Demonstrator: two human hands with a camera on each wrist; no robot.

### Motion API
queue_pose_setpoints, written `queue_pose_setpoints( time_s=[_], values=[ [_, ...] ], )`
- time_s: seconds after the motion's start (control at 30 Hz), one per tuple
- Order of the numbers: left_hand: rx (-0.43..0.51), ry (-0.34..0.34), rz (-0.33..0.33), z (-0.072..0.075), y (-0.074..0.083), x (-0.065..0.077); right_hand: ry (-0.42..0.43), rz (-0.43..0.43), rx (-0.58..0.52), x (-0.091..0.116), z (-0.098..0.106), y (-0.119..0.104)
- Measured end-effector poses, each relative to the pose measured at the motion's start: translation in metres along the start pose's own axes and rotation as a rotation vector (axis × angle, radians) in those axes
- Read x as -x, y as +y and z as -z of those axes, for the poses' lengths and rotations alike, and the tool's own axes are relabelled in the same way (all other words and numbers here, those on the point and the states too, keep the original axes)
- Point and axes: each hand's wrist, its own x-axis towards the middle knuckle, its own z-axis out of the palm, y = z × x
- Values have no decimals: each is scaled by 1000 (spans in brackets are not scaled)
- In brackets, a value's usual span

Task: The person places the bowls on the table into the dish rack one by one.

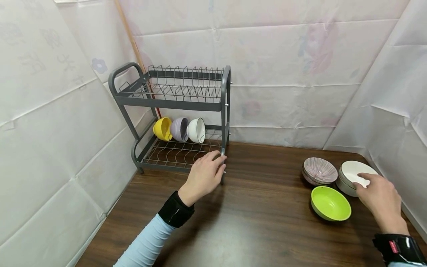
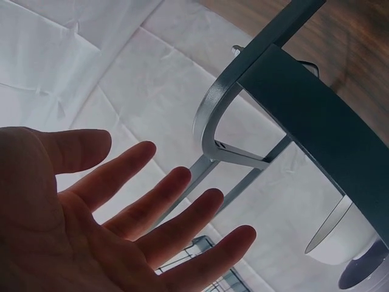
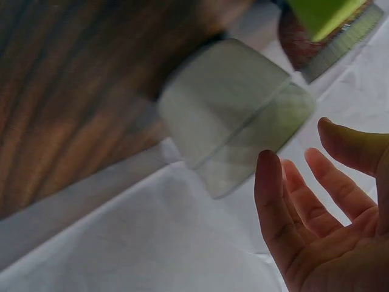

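Note:
My left hand (image 1: 205, 174) is held out by the front right corner of a grey two-tier dish rack (image 1: 170, 105). Its fingers are spread and relaxed in the left wrist view, with nothing in them. On the lower tier three small bowls stand on their sides in a row: a yellow bowl (image 1: 161, 129), a purple bowl (image 1: 178, 129) and a white bowl (image 1: 195, 131). At the right, my right hand (image 1: 381, 196) hovers beside stacked white bowls (image 1: 348, 185), thumb and fingers apart and holding nothing. In the right wrist view the fingertips are near the stack's rim.
Left of the white stack sit pink-streaked bowls (image 1: 320, 170), one inside another. A lime green bowl (image 1: 330, 204) stands in front of them on the brown wooden table (image 1: 260, 222). White sheeting (image 1: 280, 74) hangs behind and at both sides. The rack's upper tier (image 1: 180, 91) has wire slots.

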Motion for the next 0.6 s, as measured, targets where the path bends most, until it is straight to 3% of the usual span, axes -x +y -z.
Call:
queue_pose_setpoints(
  time_s=[0.6],
  values=[
    [38, -46, 18, -2, 3, 1, 4, -35, -1, 2, -10, 11]
  ],
)
